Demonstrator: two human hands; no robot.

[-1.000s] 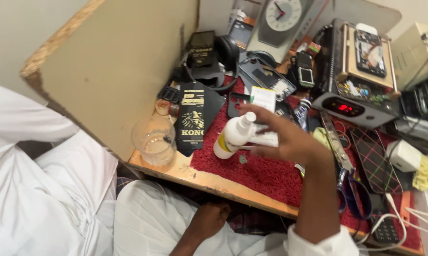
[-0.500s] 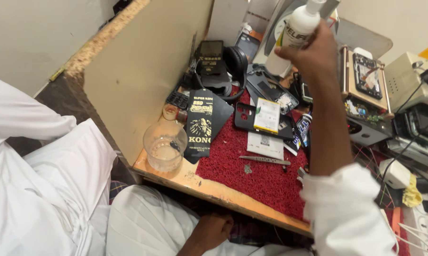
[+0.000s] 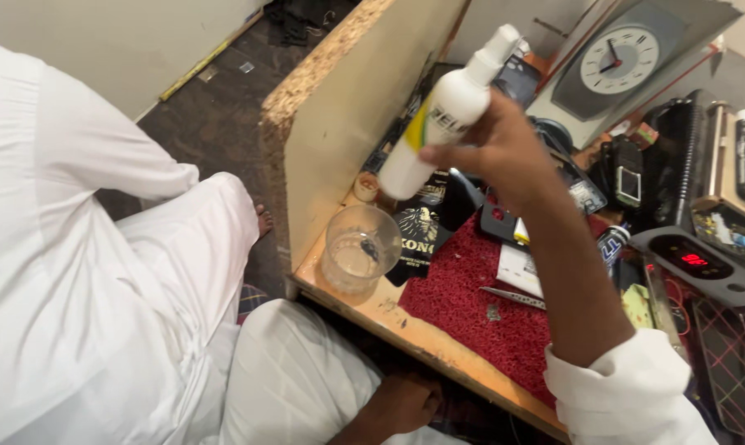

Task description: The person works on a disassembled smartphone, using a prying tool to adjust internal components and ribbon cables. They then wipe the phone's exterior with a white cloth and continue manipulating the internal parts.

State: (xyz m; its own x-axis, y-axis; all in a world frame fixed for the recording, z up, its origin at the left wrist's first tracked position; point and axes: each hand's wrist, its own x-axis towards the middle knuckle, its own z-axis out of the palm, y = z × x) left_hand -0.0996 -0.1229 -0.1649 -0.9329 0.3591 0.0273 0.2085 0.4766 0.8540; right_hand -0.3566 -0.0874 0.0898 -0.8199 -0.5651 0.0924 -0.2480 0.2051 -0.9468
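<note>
My right hand (image 3: 504, 152) is raised over the desk and grips a white spray bottle (image 3: 438, 124) with a green and yellow label. The bottle is tilted, its nozzle up and to the right, its base down and to the left. Its base hangs above a clear glass (image 3: 360, 247) near the desk's front left corner, with something small and dark inside. My left hand (image 3: 405, 404) rests low on my lap under the desk edge, fingers curled, nothing seen in it.
A red mat (image 3: 488, 305) carries metal tweezers (image 3: 512, 297) and a white card. A black box (image 3: 422, 231) lies beside the glass. A chipboard partition (image 3: 347, 124) walls the left side. A clock (image 3: 618, 62), a device with a red display (image 3: 694, 259) and gadgets crowd the back. A person in white sits at left.
My right hand lifted the bottle from above the red mat, carried it up and back, then brought it left and tilted it over the glass. My left hand stayed on my lap.
</note>
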